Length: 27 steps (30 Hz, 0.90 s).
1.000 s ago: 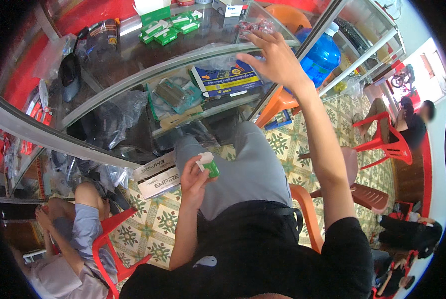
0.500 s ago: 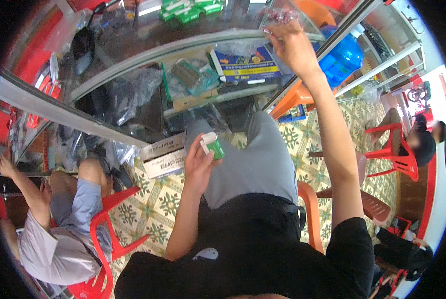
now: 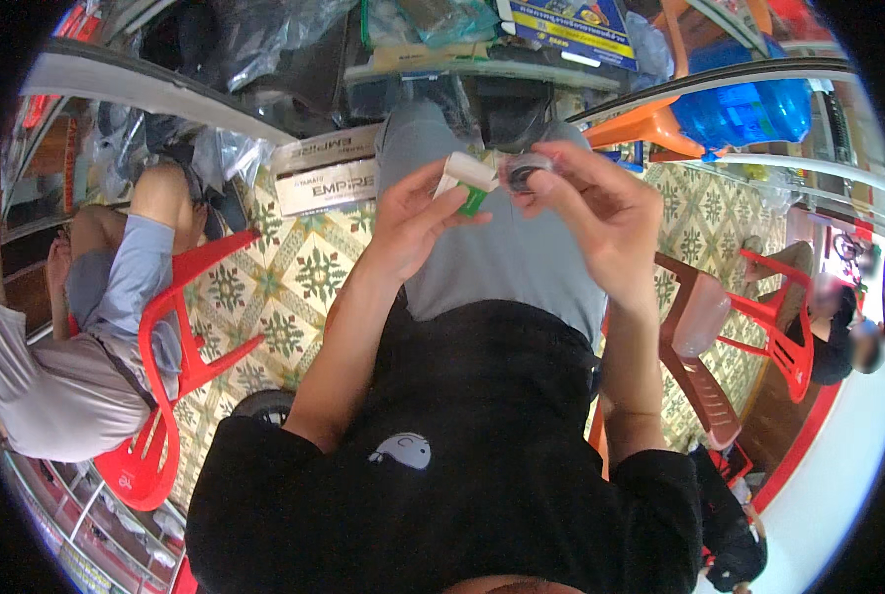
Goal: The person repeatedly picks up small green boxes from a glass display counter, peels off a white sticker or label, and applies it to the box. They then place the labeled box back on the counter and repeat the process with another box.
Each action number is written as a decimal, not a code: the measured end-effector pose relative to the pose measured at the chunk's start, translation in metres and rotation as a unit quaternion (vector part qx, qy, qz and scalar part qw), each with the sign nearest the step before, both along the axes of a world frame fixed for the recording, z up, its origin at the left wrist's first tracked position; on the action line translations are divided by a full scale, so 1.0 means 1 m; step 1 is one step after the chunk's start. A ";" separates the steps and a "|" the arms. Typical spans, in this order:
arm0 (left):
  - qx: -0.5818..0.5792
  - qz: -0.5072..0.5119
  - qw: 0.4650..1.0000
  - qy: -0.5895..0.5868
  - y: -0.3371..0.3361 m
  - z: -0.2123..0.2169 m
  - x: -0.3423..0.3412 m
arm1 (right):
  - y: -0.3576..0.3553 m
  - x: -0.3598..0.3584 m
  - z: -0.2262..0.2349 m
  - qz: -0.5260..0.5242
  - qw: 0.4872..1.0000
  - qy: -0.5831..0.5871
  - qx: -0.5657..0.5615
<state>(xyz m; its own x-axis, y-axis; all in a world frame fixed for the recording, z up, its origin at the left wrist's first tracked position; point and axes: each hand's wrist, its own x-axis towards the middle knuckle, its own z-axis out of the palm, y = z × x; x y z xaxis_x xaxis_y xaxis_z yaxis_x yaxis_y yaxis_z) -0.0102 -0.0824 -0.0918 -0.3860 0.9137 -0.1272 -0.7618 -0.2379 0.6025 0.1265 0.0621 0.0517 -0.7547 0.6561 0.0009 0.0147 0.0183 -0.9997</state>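
The left hand (image 3: 415,223) pinches a small white-and-green box (image 3: 465,180), fingers closed round its lower end, long axis running from seven toward one o'clock. At three o'clock, just beside it, the right hand (image 3: 601,213) grips a small dark round part in clear wrap (image 3: 524,172) between thumb and fingertips, above the grey lap (image 3: 507,257).

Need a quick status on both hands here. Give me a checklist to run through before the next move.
1. Left hand grips the white and green small box: ok.
2. Right hand pinches the small clear packet with a dark round part: ok.
3. Box and packet held close together: ok.
4. Box flap open: cannot tell.
5. Held over the lap, away from the seated person: ok.
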 end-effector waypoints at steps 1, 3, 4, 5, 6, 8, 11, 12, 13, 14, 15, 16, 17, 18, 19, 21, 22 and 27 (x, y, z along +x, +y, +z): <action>0.001 -0.003 1.000 0.009 0.003 0.003 0.001 | -0.005 0.000 -0.005 -0.012 1.000 -0.020 0.009; -0.004 -0.006 0.999 0.039 0.003 0.006 0.002 | -0.008 0.000 -0.015 -0.002 0.991 -0.047 0.123; -0.014 0.000 0.998 0.055 0.005 0.004 0.003 | -0.006 -0.001 -0.020 0.000 0.981 -0.058 0.184; -0.024 0.007 0.997 0.072 0.006 0.003 0.005 | -0.006 -0.003 -0.024 -0.010 0.973 -0.057 0.222; -0.034 0.015 0.995 0.089 0.006 0.001 0.006 | -0.006 -0.003 -0.024 -0.008 0.970 -0.065 0.235; -0.039 0.028 0.995 0.092 0.008 0.000 0.008 | -0.006 -0.005 -0.022 -0.006 0.961 -0.081 0.264; -0.055 0.038 0.993 0.093 0.009 0.006 0.007 | -0.001 -0.006 -0.031 -0.004 0.932 -0.065 0.356; -0.061 0.040 0.993 0.094 0.009 0.008 0.005 | -0.001 -0.005 -0.031 -0.007 0.935 -0.076 0.345; -0.060 0.042 0.993 0.095 0.008 0.007 0.004 | -0.003 -0.005 -0.029 -0.008 0.938 -0.087 0.334; -0.058 0.045 0.993 0.097 0.008 0.006 0.003 | -0.003 -0.005 -0.029 -0.009 0.941 -0.098 0.323; -0.056 0.047 0.992 0.098 0.007 0.005 0.002 | -0.002 -0.006 -0.030 -0.006 0.944 -0.098 0.316; -0.051 0.051 0.993 0.095 0.007 0.004 0.003 | -0.002 -0.005 -0.033 -0.005 0.946 -0.097 0.308; -0.046 0.054 0.993 0.091 0.007 0.002 0.004 | -0.002 -0.004 -0.035 -0.003 0.949 -0.097 0.300; -0.040 0.057 0.994 0.088 0.008 0.002 0.005 | -0.002 -0.004 -0.035 -0.006 0.954 -0.101 0.281; -0.044 0.058 0.993 0.090 0.008 0.002 0.005 | -0.003 -0.004 -0.036 -0.009 0.959 -0.105 0.262; -0.052 0.060 0.992 0.093 0.008 0.001 0.006 | -0.003 -0.005 -0.036 -0.018 0.964 -0.112 0.241; -0.053 0.056 0.993 0.088 0.008 0.002 0.006 | -0.003 -0.005 -0.035 -0.025 0.963 -0.114 0.242; -0.051 0.045 0.996 0.053 0.008 0.004 0.009 | -0.004 -0.002 -0.032 -0.038 0.963 -0.118 0.238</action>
<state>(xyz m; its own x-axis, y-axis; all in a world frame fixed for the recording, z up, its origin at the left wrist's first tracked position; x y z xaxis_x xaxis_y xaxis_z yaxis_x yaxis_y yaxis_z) -0.0013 -0.0745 -0.0882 -0.4820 0.8592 -0.1714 -0.6704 -0.2357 0.7036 0.1245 0.0581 0.0200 -0.7211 0.6764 0.1497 0.2596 0.4642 -0.8468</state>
